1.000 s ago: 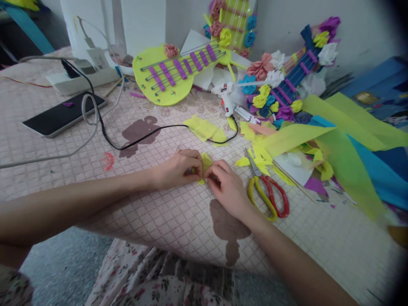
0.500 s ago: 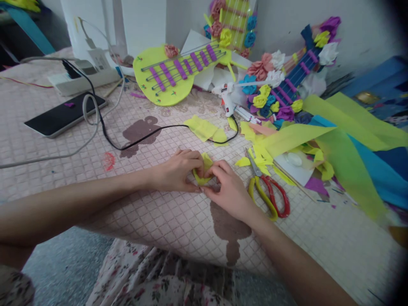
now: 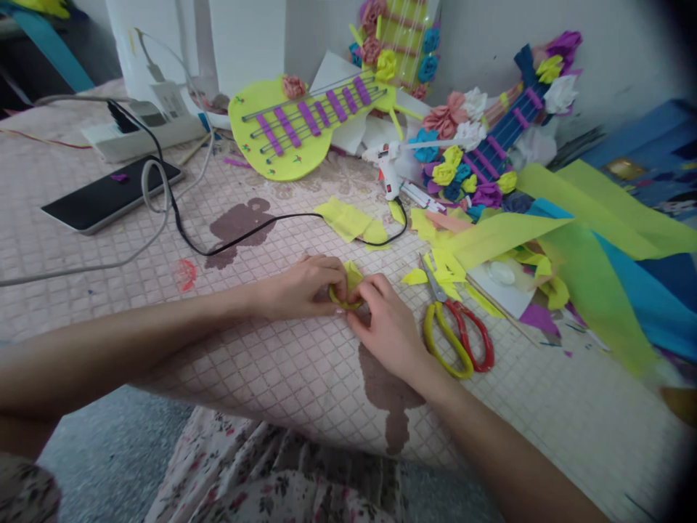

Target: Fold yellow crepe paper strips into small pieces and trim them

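Note:
A small piece of yellow paper [image 3: 353, 274] is pinched between my two hands, low over the checked cloth. My left hand [image 3: 319, 285] holds its left side, the fingers curled over it. On its right side my right hand [image 3: 384, 312] grips the paper between thumb and fingers. The fingertips of both hands nearly meet and cover the paper's lower part. Just right of my right hand lie scissors [image 3: 447, 319] with one yellow and one red handle. Flat yellow paper pieces [image 3: 345, 218] rest beyond my hands.
A white glue gun [image 3: 390, 174] stands behind, its black cable looping left. Yellow guitar-shaped craft [image 3: 283, 163] and a blue one [image 3: 493, 149] with paper flowers sit at the back. A phone [image 3: 109, 196] and power strip [image 3: 117, 145] lie left; coloured paper strips [image 3: 506, 232] lie right.
The fingers of both hands have drawn in slightly around the yellow paper, and its lower edge is now folded up or hidden. The left thumb has moved inward.

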`<state>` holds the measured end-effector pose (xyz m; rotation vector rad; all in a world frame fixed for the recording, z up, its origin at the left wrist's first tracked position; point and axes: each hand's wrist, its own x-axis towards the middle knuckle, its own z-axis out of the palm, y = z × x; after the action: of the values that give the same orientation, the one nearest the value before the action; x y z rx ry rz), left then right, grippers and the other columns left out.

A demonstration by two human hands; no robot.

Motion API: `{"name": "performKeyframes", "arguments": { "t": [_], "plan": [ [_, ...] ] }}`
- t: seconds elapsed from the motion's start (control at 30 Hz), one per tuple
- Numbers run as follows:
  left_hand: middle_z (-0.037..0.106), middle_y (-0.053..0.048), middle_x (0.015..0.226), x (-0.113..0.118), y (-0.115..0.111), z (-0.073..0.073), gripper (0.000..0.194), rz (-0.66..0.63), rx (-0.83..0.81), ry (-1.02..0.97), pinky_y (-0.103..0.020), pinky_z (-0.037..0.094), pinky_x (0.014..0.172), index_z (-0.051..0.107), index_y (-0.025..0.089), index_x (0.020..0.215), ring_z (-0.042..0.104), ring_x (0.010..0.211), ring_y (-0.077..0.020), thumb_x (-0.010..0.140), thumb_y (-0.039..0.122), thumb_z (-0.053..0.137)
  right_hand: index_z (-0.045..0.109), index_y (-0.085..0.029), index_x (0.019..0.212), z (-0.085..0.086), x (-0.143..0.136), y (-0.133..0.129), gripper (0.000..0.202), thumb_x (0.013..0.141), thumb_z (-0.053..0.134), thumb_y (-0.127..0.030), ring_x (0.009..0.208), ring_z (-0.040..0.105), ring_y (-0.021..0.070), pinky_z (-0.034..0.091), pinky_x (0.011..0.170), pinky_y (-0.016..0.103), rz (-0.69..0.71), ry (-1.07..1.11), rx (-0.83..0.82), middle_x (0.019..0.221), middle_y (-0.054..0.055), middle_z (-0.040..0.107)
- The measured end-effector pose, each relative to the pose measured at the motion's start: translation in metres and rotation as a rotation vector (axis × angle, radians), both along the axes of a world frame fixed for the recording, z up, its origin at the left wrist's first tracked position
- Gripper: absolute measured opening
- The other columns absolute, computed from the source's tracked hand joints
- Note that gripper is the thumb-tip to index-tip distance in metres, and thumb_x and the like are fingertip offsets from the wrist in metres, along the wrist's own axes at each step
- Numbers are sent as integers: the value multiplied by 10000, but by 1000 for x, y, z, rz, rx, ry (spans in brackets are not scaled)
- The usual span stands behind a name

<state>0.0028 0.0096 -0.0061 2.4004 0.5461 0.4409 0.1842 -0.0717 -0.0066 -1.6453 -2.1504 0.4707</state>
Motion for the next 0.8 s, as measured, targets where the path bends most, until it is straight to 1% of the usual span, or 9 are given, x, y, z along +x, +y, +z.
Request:
{"name": "performKeyframes", "arguments": {
  "t": [0.07,0.2,0.33,0.37,0.43,0.47,0.53,0.67,0.8],
  "plan": [
    [616,-47,888,1,3,-1,18,14,-29,-35,-298,420,802,605,149,812,563,846,-156,820,164,598,499,-222,869,0,0,0,77,834,567,-225,887,584,206,474,717,345,2,0,-2,982,47,528],
    [621,-49,867,0,7,1,104,27,-68,-58,-264,435,741,610,140,859,563,808,-141,802,81,546,494,-219,881,-2,2,0,104,838,585,-248,903,588,208,473,725,344,6,7,3,994,48,528],
    [619,-47,883,1,6,2,91,-5,-68,-61,-273,438,752,601,150,907,565,824,-145,819,162,585,500,-220,882,-3,2,0,102,839,587,-252,895,590,207,470,709,342,6,15,9,999,48,531],
    [615,-48,885,2,3,1,97,19,-56,-61,-289,436,765,597,151,908,564,832,-153,822,197,598,501,-220,879,-3,2,0,100,836,588,-245,894,589,207,469,707,343,4,18,7,998,49,532],
    [604,-48,882,6,-3,-1,116,120,-1,-42,-339,418,812,590,154,881,554,858,-178,817,246,620,501,-221,867,-2,3,1,104,820,594,-221,888,585,206,470,712,346,4,35,1,991,46,532],
    [599,-54,903,8,-7,-2,118,173,31,-20,-361,407,828,585,155,879,549,889,-195,806,238,627,502,-222,866,-1,4,1,109,813,596,-209,880,580,202,470,716,346,11,51,-7,986,43,529],
    [593,-64,938,11,-13,-4,129,224,77,15,-385,390,845,579,154,876,541,927,-219,784,220,640,503,-224,879,0,8,2,118,808,591,-188,838,569,181,472,714,337,37,103,-20,974,35,517],
    [594,-63,946,13,-16,-6,140,231,95,12,-376,388,840,576,159,893,542,936,-225,773,208,629,491,-225,906,0,14,4,122,821,531,-147,760,535,155,478,690,330,44,165,11,951,33,486],
    [597,-55,946,12,-14,-7,146,223,94,5,-363,392,840,564,167,894,541,937,-217,759,186,615,482,-227,894,-3,16,6,151,810,474,-102,824,540,185,483,718,361,14,121,51,961,49,486]
  ]
}}
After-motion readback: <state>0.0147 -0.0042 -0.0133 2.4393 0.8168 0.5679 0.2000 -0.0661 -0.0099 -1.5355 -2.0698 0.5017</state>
